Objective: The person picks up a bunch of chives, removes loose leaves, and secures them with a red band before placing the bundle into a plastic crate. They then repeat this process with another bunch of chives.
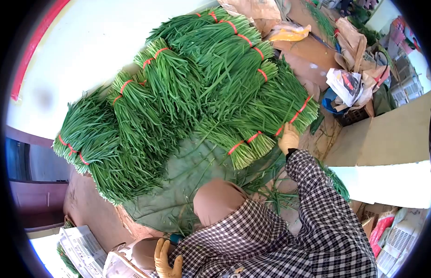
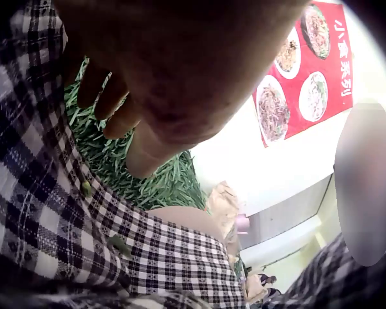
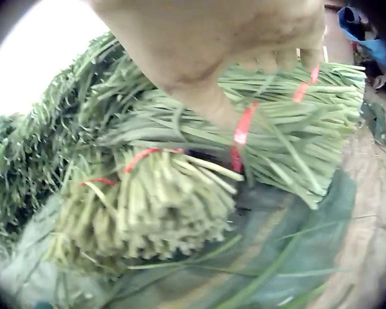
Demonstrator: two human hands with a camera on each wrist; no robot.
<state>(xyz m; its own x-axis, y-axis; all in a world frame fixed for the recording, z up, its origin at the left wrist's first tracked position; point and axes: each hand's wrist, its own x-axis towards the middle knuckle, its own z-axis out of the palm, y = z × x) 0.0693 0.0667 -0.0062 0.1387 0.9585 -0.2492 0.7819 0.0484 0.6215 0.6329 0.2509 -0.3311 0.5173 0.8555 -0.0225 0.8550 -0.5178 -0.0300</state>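
Note:
My right hand (image 1: 288,138) grips a bundle of garlic chives (image 1: 264,109) near its red band, at the right end of the pile. In the right wrist view the thumb lies along the near side beside the band (image 3: 243,129), and the fingers reach over the top. Two shorter-looking bundles (image 3: 174,206) lie just in front, their pale cut ends facing me. Low in the head view, my left hand (image 1: 166,260) is empty near the lap, fingers spread. Its fingers hang loose in the left wrist view, with green leaves far behind them. Both hands look yellowish, as if gloved, in the head view.
Many banded chive bundles (image 1: 215,60) are heaped along the white wall. Beneath them spreads a green sheet (image 1: 164,208) with loose leaves. A white crate (image 1: 83,250) stands lower left. Brown paper (image 1: 352,44) and a dark crate (image 1: 352,116) holding bags sit at the right.

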